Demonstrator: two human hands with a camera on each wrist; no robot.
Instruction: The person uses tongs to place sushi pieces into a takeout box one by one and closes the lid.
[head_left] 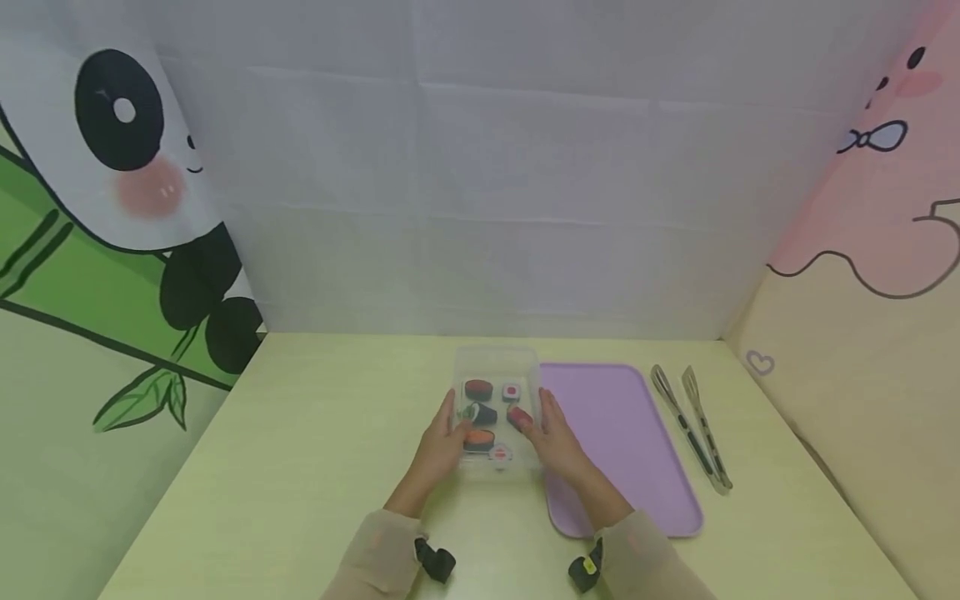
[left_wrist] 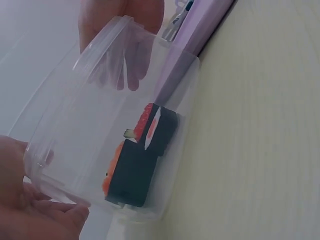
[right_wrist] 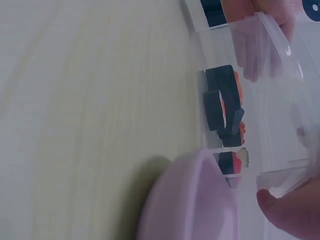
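A clear plastic container (head_left: 497, 362) is held between both hands over the table, beside the left edge of a purple tray. My left hand (head_left: 437, 450) grips its left side, and my right hand (head_left: 562, 448) grips the right side, thumbs over the rim. Inside lie several toy sushi pieces, among them a red-topped piece (head_left: 478, 389), an orange-topped piece (head_left: 480, 440) and a small white roll (head_left: 512, 392). In the left wrist view, dark-wrapped sushi (left_wrist: 132, 175) shows through the wall. Whether the container's base touches the table, I cannot tell.
To the right lies the purple tray (head_left: 611, 433), its raised rim close to the container in the right wrist view. Metal tongs (head_left: 683, 422) with dark grips lie spread beyond the tray. A pale cloth wall (head_left: 480, 208) borders the table's back.
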